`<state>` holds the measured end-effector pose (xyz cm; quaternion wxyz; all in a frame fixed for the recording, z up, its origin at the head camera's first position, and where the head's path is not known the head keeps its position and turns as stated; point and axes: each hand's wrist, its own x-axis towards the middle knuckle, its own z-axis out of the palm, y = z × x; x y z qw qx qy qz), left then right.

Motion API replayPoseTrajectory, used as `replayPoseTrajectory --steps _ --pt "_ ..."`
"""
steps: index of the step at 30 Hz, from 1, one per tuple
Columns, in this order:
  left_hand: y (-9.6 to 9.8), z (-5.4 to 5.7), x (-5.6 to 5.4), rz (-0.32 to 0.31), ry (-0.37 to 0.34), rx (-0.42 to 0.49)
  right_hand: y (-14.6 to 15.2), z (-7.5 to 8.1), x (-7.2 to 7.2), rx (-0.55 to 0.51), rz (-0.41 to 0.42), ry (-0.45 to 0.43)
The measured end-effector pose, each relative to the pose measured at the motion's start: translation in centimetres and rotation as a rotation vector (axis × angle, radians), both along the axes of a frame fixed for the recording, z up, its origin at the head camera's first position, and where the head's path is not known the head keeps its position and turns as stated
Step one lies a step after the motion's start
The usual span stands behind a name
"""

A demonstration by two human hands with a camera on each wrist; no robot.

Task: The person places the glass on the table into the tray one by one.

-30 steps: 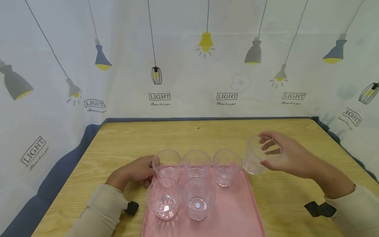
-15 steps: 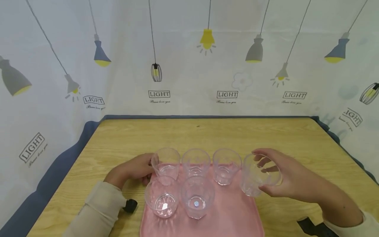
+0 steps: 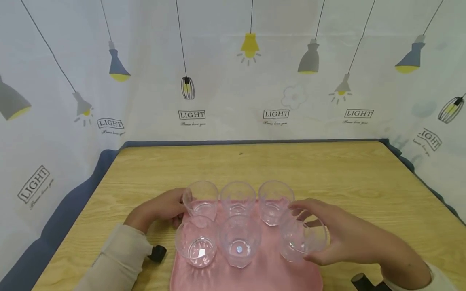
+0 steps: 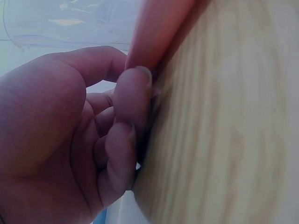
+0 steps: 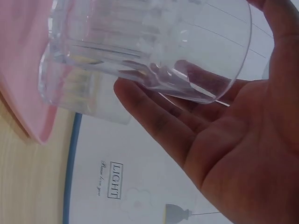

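Note:
My right hand holds a clear plastic cup over the right part of the pink tray. In the right wrist view, the fingers curl round the side of this cup, close over the tray. My left hand is at the tray's far left corner. The left wrist view shows its thumb and curled fingers pinching the pink rim, beside the wooden tabletop. On the tray stand several more upright clear cups: a back row with a cup in its middle, and a front cup at left.
The wooden table reaches back to a pale curtain printed with lamps, with a dark blue border along the table's edge. Another front cup stands just left of the held one. Black wrist straps show on both sleeves.
My right hand has brought its cup left and toward me, from beyond the tray's right edge to over the tray. My left hand stays at the tray's corner.

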<state>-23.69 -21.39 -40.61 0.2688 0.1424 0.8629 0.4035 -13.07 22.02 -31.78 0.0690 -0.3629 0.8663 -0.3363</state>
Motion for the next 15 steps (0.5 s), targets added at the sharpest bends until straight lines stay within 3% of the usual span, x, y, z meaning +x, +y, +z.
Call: replayPoseTrajectory --steps 7,15 --pt "0.1 -0.1 -0.1 0.003 -0.004 0.002 -0.6 -1.4 -0.6 -0.024 0.099 -0.029" --pt "0.0 -0.4 -0.1 -0.024 0.03 0.025 -1.2 -2.4 -0.8 -0.04 0.148 -0.062"
